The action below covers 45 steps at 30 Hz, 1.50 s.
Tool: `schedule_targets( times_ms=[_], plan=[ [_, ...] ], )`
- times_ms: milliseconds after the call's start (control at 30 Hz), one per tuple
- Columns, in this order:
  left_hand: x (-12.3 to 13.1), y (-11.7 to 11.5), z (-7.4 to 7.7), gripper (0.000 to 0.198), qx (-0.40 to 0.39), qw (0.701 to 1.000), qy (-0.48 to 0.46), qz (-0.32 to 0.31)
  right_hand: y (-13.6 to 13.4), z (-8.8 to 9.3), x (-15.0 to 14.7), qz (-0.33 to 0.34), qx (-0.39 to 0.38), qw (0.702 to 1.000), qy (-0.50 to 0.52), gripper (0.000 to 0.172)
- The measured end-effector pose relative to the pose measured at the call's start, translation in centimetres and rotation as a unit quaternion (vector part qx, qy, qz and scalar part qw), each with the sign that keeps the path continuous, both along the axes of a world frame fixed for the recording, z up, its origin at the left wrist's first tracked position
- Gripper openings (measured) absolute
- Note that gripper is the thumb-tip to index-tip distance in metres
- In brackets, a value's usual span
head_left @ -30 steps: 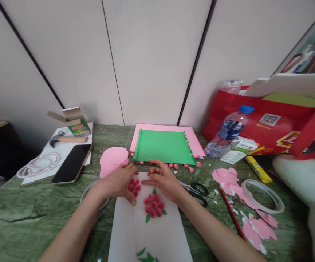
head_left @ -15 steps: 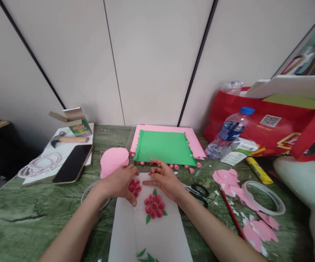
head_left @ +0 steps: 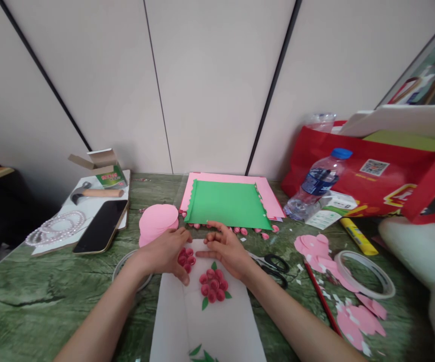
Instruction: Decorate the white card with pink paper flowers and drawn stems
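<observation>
A long sheet of white paper (head_left: pixel 209 327) lies before me, bearing a cluster of rolled pink paper flowers (head_left: pixel 213 287) with green paper leaves. Higher on the sheet, at its left edge, a second pink flower cluster (head_left: pixel 187 260) is partly covered by my left hand (head_left: pixel 164 251). The fingers and thumb of that hand curve around the cluster from the left. My right hand (head_left: pixel 228 249) hovers just right of it, fingers spread, with nothing visible in them. More green leaves (head_left: pixel 203 357) lie at the sheet's lower end.
Green card (head_left: pixel 225 203) edged with small pink rolls lies behind my hands. Pink paper circles (head_left: pixel 158 221), a phone (head_left: pixel 101 226) and a hammer (head_left: pixel 96 192) are leftward. Rightward are scissors (head_left: pixel 273 266), a red pencil (head_left: pixel 322 297), a tape roll (head_left: pixel 385 289), a bottle (head_left: pixel 317 183) and a red bag (head_left: pixel 353 166).
</observation>
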<state>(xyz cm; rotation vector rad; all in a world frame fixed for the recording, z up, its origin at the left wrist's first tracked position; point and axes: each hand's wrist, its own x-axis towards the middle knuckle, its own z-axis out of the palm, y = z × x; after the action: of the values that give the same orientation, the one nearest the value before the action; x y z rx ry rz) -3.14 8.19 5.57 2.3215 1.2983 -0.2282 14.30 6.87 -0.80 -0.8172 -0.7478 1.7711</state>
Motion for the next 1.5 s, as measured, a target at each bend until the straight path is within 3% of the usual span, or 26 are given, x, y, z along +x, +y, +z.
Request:
schedule_targets(
  times_ms=[333,500,600,800,933,1167,1300,1500],
  plan=[
    [-0.2,0.1,-0.4,0.063,0.001,1.0,-0.021,0.002,-0.2,-0.6,-0.5,0.009,0.051,0.998,-0.035,0.052],
    [-0.1,0.0,-0.2,0.062,0.0,1.0,-0.02,0.008,-0.1,-1.1,-0.8,0.003,0.084,0.99,-0.116,0.052],
    [-0.1,-0.1,0.0,0.061,-0.001,1.0,-0.019,0.007,0.2,-1.2,-0.9,-0.009,0.121,0.966,-0.229,0.058],
    [-0.3,0.1,-0.4,0.064,0.005,1.0,-0.024,0.0,1.3,0.4,-1.8,0.01,0.127,0.886,-0.446,0.071],
    [-0.5,0.2,-0.7,0.063,0.018,1.0,-0.016,-0.014,1.9,1.2,-2.7,0.008,0.129,0.846,-0.518,0.071],
    [-0.3,-0.1,-1.0,0.062,0.055,0.998,0.005,-0.032,1.7,1.0,-2.9,0.035,0.153,0.787,-0.596,0.071],
    [-0.2,-0.2,-1.2,0.061,0.07,0.997,0.01,-0.026,1.4,0.5,-2.6,0.022,0.173,0.778,-0.604,0.076],
    [-0.5,-0.2,-1.3,0.059,0.077,0.997,0.008,-0.024,0.9,0.0,-2.4,0.01,0.199,0.797,-0.571,0.075]
  ],
)
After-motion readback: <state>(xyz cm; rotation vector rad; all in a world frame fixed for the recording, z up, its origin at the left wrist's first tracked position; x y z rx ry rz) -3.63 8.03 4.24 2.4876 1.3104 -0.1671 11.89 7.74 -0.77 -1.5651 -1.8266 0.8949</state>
